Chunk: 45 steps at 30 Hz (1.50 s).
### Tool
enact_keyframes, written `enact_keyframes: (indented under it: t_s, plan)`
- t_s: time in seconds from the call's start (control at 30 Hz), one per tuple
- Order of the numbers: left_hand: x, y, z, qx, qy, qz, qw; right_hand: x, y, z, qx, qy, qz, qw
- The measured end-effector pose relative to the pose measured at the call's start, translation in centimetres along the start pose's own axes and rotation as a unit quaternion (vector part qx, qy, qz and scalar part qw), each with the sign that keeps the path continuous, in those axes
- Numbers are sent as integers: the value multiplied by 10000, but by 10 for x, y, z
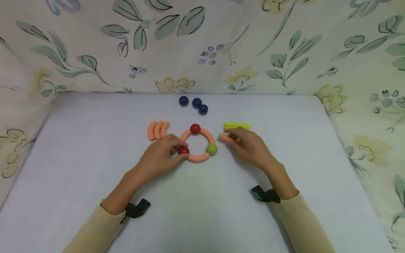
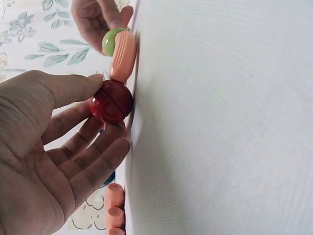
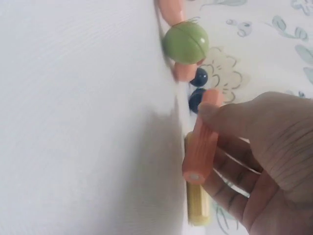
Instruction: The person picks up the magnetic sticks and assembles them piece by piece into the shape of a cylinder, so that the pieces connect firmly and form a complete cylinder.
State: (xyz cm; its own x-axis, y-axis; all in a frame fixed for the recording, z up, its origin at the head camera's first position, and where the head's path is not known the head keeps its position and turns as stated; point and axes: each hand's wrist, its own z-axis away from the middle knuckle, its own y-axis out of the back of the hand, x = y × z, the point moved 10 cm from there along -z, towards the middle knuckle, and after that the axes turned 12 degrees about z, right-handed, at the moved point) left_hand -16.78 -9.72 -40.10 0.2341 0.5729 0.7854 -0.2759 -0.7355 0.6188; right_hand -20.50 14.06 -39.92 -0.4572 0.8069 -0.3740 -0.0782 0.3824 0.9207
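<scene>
Near the middle of the table lies a ring of orange curved rods (image 1: 198, 159), joined by a red ball (image 1: 195, 128) at the top, a green ball (image 1: 211, 149) on the right and another red ball (image 1: 184, 151) on the left. My left hand (image 1: 159, 154) pinches that left red ball (image 2: 111, 103) between thumb and fingers. To the right of the ring, my right hand (image 1: 251, 146) holds a loose orange curved rod (image 1: 225, 138), apart from the green ball. In the right wrist view, this rod (image 3: 201, 147) has a small pale spot on its near end.
Three orange curved rods (image 1: 157, 130) lie side by side beyond my left hand. Yellow rods (image 1: 237, 125) sit just past my right fingers. Three dark blue balls (image 1: 197, 102) rest near the table's back edge, before a floral cloth (image 1: 221, 28).
</scene>
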Motion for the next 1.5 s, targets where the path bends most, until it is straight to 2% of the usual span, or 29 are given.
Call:
enact_keyframes:
  t_s: [0.1, 0.27, 0.47, 0.73, 0.93, 1.03, 1.3, 1.5]
  plan:
    - [0, 3, 1, -51, 11, 6, 10000, -10, 4, -5, 149, 253, -729, 9969]
    - [-3, -2, -1, -102, -69, 129, 9998, -27, 9, -10, 128, 473, -1768, 9830]
    - [-1, -7, -2, -53, -37, 96, 9999, -54, 11, -18, 30, 456, -2261, 9730]
    - [1, 4, -1, 103, -97, 176, 9997, -101, 11, -41, 57, 874, -2834, 9550]
    - [-1, -2, -2, -23, -202, 370, 9991, -113, 5, -38, 172, 980, -3167, 9433]
    - [-2, -4, -2, -54, -251, 440, 9987, -116, -3, -35, 129, 1057, -3223, 9406]
    - [3, -2, -2, 67, -586, 354, 9976, -116, -19, -36, 56, 1186, -3225, 9391]
    - [0, -5, -4, -14, -490, 391, 9980, -114, -26, -35, 101, 1264, -3115, 9417]
